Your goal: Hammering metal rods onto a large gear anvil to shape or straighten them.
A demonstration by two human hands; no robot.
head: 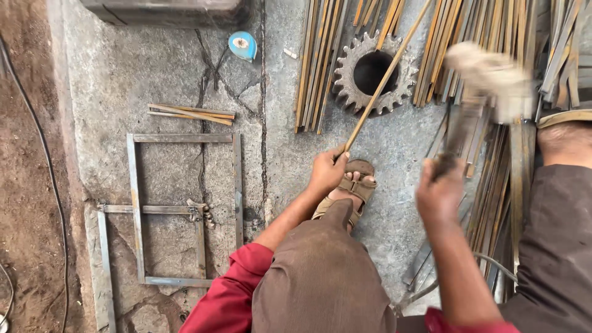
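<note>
The person crouches on the cracked concrete floor (154, 80), and the left hand (327, 169) is closed around the lower end of a thin metal rod (385, 77), which runs up toward one o'clock and lies across the open bore of a big rusty gear wheel (373, 73). The right hand (439, 194) is clenched on the handle of a hammer (487, 77); its head is a pale smear at about two o'clock from the hand, so it looks to be in mid-swing, though the blur keeps me from telling exactly where it is aimed. The risk I see is in that swing: the rod sits on the gear's toothed rim with nothing clamping it, so a blow landing off-centre could make it roll or spring sideways and jar the gripping fingers. The sandalled foot (350, 188) sits just beside the left hand, at its five o'clock, toes bare, and a rod kicked loose or a glancing hammer could reach it. Bundles of loose metal strips (320, 68) lie at eleven and one o'clock around the gear, and more crowd the right side near the hammer arm, so a wide stroke could catch them and scatter them. Well apart at nine o'clock lie a welded frame (185, 209), some short rods (191, 113) and a blue tape measure (242, 45), all out of harm's way.
</note>
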